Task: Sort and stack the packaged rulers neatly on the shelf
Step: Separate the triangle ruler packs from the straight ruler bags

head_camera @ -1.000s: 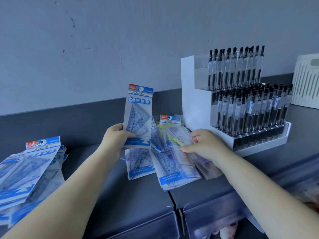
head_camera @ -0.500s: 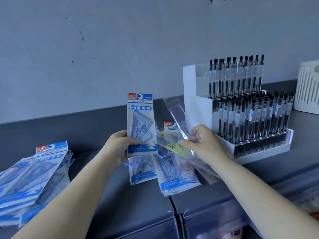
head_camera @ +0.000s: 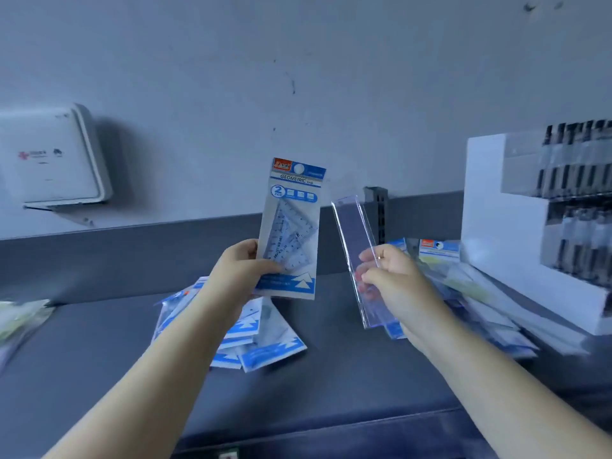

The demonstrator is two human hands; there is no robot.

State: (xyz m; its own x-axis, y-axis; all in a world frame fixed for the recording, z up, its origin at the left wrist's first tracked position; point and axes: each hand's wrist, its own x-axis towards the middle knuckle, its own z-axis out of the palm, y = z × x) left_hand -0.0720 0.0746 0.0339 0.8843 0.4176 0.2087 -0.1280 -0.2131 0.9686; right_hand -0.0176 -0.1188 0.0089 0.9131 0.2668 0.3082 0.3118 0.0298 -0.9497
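Left hand [head_camera: 243, 271] pinches the blue-and-white packaged triangle ruler set [head_camera: 290, 226]; right hand [head_camera: 390, 279] pinches a clear flat ruler sleeve [head_camera: 356, 240] at 3 o'clock — edges apart, both above the grey shelf [head_camera: 347, 376].

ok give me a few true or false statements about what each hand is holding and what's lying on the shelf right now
1. The left hand holds up a blue-and-white packaged set of clear triangle rulers. True.
2. The right hand is empty. False: it pinches a clear straight plastic ruler sleeve.
3. A loose heap of blue-and-white ruler packs lies on the dark grey shelf below the left hand. True.
4. The white tiered pen display stands at the left of the shelf. False: it stands at the right.
5. The two held items touch each other. False: a gap of wall and shelf shows between them.
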